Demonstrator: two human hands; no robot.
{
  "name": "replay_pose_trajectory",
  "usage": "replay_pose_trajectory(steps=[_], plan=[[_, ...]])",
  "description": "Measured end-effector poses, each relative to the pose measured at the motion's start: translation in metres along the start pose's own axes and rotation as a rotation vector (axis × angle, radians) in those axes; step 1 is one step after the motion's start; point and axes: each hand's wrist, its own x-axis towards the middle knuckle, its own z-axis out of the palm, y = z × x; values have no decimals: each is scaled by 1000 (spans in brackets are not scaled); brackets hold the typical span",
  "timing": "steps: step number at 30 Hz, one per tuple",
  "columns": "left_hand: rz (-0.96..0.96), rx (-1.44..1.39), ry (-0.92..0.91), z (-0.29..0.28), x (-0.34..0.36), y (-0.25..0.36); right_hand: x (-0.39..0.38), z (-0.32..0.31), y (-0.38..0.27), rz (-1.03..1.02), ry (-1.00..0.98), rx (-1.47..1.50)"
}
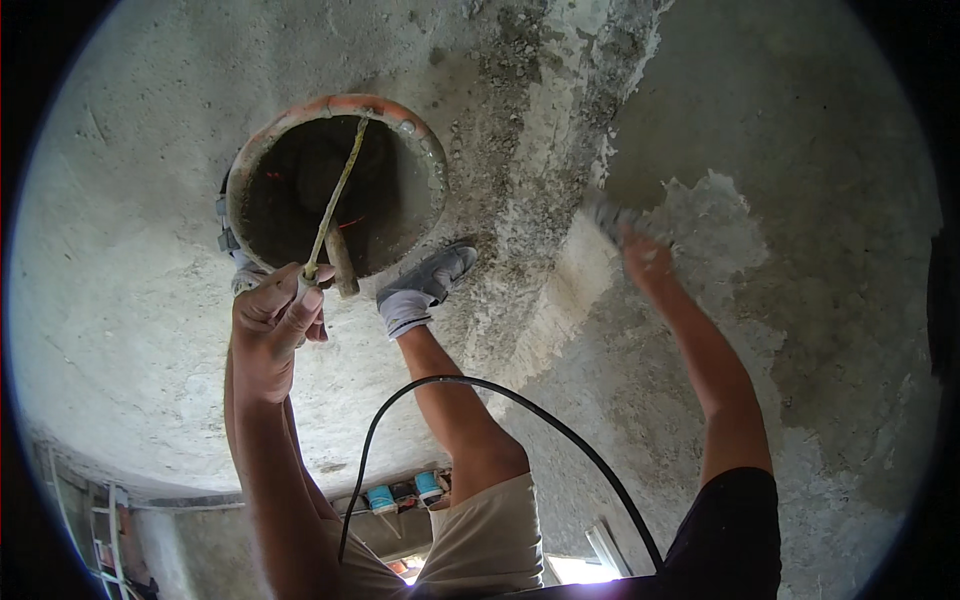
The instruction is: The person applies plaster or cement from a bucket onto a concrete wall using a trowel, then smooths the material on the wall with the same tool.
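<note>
My left hand (278, 325) is closed around the pale end of a thin, yellowish, mortar-smeared rod (341, 190). The rod slants up across the mouth of a round bucket (441, 165) with an orange, crusted rim, and its far end overlaps the far rim. Inside, the bucket is dark, and a wooden handle (341, 258) leans out over its near edge. To the right, my right hand (645, 255) is stretched out over the rough grey surface. A blurred grey thing (612, 216) shows at its fingers; its kind is unclear, but the hand looks closed on it.
My shoe (430, 275) stands right beside the bucket. A black cable (530, 405) arcs across the lower middle. Crumbled mortar (510, 120) runs in a band along the grey surface. Blue-topped containers (381, 498) and a light ladder-like frame (110, 540) lie toward the lower edge.
</note>
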Motion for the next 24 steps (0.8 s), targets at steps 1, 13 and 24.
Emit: replay_pose_trajectory(steps=[1, 13, 24], plan=[[17, 1, -10, 0, 0, 1, -3, 19, 5, 53, -74, 245], [27, -39, -22, 7, -1, -15, 29, -194, -37, -51, 401, -392], [34, -52, 17, -1, -4, -10, -77, -62, -66, 89, -449, 171]])
